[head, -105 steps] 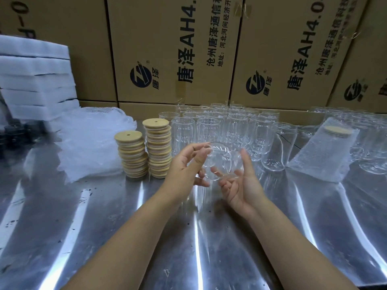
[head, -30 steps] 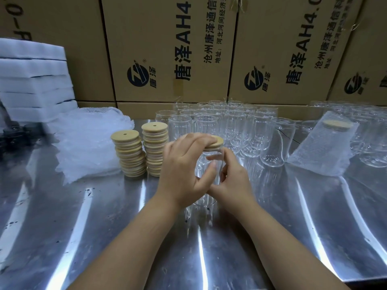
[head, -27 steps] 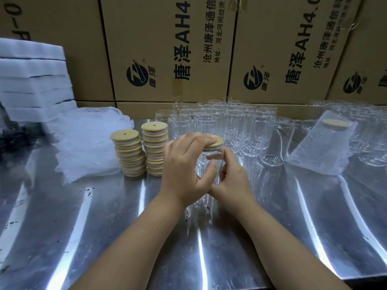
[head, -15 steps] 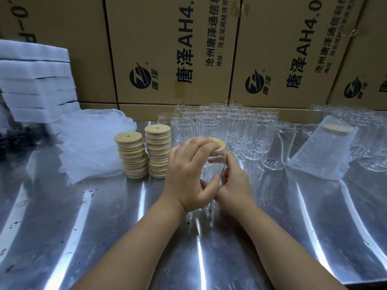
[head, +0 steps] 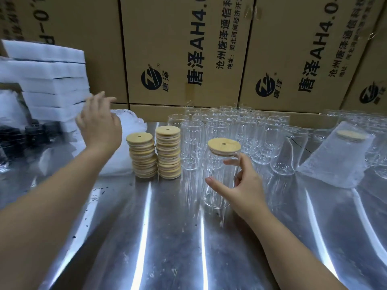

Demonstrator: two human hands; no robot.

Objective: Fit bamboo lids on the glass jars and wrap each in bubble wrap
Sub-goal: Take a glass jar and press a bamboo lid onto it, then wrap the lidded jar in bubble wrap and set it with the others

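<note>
Steel worktop [head: 146,237], cartons [head: 178,49] behind: the jar [head: 219,172], lid [head: 224,145] on, is gripped mid-worktop by the right hand [head: 245,189]. Left hand [head: 100,126] is spread open over the bubble wrap [head: 130,125]; one sheet probably needs pinching next.

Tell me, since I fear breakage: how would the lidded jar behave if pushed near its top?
The lidded jar is tall and narrow, so a push near its bamboo lid would probably tip it. Smooth glass on the shiny steel table likely slides easily. It looks thin-walled, so probably fragile.
</note>
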